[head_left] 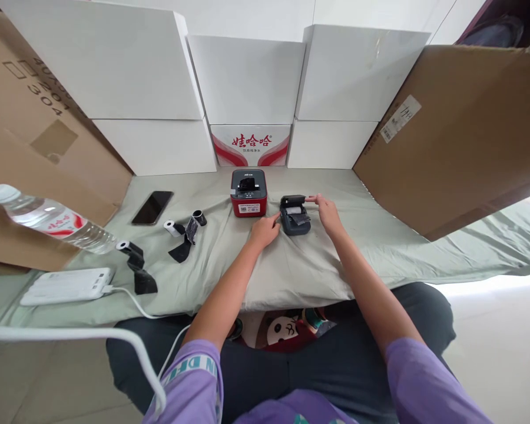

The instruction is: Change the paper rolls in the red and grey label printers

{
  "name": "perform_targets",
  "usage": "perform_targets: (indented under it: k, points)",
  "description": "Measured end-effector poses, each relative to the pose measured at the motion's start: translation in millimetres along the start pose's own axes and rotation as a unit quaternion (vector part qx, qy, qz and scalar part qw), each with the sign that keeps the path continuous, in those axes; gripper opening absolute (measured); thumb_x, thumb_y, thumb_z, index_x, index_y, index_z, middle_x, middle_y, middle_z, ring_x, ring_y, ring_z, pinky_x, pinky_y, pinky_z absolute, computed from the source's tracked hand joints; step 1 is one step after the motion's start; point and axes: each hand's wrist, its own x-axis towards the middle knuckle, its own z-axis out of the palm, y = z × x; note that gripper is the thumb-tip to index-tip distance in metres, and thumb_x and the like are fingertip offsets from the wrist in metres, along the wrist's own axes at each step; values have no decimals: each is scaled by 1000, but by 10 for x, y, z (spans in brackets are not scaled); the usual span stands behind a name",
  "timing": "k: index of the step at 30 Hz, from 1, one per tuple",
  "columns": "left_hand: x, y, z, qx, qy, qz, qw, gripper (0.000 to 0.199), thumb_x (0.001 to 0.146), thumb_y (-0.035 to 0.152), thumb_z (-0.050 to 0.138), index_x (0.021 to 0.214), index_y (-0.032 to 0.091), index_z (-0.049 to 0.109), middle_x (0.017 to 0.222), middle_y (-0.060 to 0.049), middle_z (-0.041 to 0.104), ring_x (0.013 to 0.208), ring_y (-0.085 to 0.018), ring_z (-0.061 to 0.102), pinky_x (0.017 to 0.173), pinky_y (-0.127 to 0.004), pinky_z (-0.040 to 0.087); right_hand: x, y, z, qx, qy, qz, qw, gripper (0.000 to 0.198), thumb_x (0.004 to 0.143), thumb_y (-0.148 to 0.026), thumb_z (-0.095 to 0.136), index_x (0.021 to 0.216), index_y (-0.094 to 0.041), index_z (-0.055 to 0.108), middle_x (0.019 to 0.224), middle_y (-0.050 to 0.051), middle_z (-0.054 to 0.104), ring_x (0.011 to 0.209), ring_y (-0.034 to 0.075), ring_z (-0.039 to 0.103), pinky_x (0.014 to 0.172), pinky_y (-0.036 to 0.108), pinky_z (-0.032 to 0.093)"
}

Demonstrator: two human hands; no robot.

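A small dark portable label printer (295, 227) sits on the cloth with its lid (293, 200) raised. Inside it is a white paper roll (294, 210), and a dark strip lies across its front. My left hand (265, 231) is at the printer's left side, index finger stretched out to its edge, holding nothing. From the right, my right hand (327, 213) reaches with extended fingertips to the raised lid's right end, not wrapped round it. Just behind and to the left stands a red and black box-shaped printer (249, 194) with a dark strip on top.
To the left lie a phone (152, 208), a white roll (174, 228), dark unrolled label strips (186, 240), another dark roll (135, 259) and a white power bank (66, 286) with a cable. A water bottle (48, 218) leans there. White boxes (251, 79) and cartons (459, 129) surround the surface.
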Motion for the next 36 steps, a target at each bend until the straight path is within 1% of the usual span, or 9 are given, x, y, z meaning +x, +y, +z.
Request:
perform_targets:
  k: [3,5,8,14,19,26,30,33,36]
  points:
    - [-1,11,-4,0,0,-3,1000,56,99,25,47,154,33,55,114,-7,79,107,-27,72,92,-36,54,185,36,-82,-59,-38,-2,998,37,96,-40,55,93,-17,84,138,15,69,137,30,59,118,45,42]
    - [2,19,-7,4,0,-7,1000,55,99,26,47,153,34,56,115,-8,78,108,-28,72,93,-37,54,293,52,-79,-92,-101,-8,991,32,91,-31,62,110,-17,83,149,16,62,134,30,61,115,46,45]
    - [7,26,-13,4,-5,-11,1000,54,99,29,48,153,34,56,115,-9,78,108,-28,72,93,-37,54,403,72,0,-118,-166,-14,979,45,91,-23,60,134,-20,73,153,13,59,119,27,69,112,48,49]
    - [18,11,-5,8,1,-2,1000,54,100,29,46,153,34,57,115,-9,78,109,-28,73,92,-37,54,544,92,124,-237,-132,-77,959,31,84,-14,62,105,-17,85,138,15,68,128,30,64,118,46,43]
    - [30,2,-2,6,-5,-5,1000,54,99,29,47,153,34,56,115,-8,79,109,-27,72,92,-35,54,675,19,123,-293,-154,-93,939,28,89,-21,64,107,-19,85,130,15,70,124,29,64,114,44,45]
    - [45,-7,10,2,-5,-4,1000,54,99,30,47,152,34,56,117,-9,79,111,-28,72,92,-37,54,644,-59,244,-398,-227,-24,888,31,72,-23,84,102,-29,86,140,13,63,132,42,49,108,60,45]
    - [52,-19,20,-3,-6,-2,1000,54,100,29,47,152,35,56,118,-7,79,111,-26,72,93,-35,53,629,-138,243,-400,-248,-28,882,34,73,-21,84,106,-27,84,136,15,63,131,41,51,109,58,45]
    - [54,-25,23,-12,-6,1,1000,54,100,28,47,152,35,57,117,-6,79,110,-25,71,94,-33,53,652,-202,129,-395,-262,-57,879,35,76,-19,80,111,-21,78,147,18,53,138,40,47,112,55,42]
    - [54,-24,24,-18,-2,4,1000,53,100,29,48,152,34,58,117,-6,79,111,-26,71,94,-33,53,650,-255,-73,-341,-210,-101,911,31,77,-18,75,108,-18,70,151,19,47,144,38,42,115,54,40]
